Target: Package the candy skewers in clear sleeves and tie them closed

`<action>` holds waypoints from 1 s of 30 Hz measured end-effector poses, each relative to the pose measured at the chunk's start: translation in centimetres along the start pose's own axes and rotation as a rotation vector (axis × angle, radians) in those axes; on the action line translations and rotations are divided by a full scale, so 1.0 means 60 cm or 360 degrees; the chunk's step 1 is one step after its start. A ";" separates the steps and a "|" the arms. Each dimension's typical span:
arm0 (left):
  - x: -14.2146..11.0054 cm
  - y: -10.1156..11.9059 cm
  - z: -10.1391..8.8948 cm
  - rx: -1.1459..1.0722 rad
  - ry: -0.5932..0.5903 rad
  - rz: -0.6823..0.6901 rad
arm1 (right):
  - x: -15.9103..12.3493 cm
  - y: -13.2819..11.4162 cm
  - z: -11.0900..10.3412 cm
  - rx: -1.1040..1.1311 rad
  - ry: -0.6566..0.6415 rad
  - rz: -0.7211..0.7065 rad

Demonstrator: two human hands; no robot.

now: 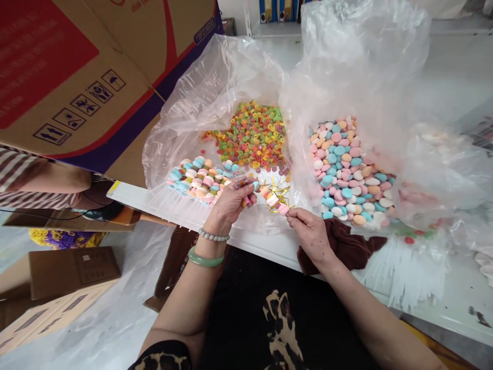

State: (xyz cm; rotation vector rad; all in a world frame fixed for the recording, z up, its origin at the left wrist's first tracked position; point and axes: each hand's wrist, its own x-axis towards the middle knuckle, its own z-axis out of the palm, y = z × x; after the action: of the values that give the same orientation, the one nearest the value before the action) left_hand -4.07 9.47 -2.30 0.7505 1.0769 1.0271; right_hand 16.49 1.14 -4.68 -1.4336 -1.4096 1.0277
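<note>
Several sweets [250,199] sit in the curled left hand [230,201]; the closed right hand [307,231] pinches a candy row [272,200], best kept straight.

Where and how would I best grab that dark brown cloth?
Probably pinch the brown cloth by its pointed right end, coming from the right: that end juts out, while the right hand partly covers its left part.
</note>
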 end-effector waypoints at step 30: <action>-0.019 -0.019 0.011 0.0434 0.0020 0.0117 | 0.004 0.003 0.012 -0.0109 -0.0006 0.0132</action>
State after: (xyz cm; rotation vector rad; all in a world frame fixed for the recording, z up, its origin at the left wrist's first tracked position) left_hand -3.26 8.00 -2.76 1.0106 1.2227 0.9581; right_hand 15.83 1.40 -5.05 -1.5518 -1.4104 1.0433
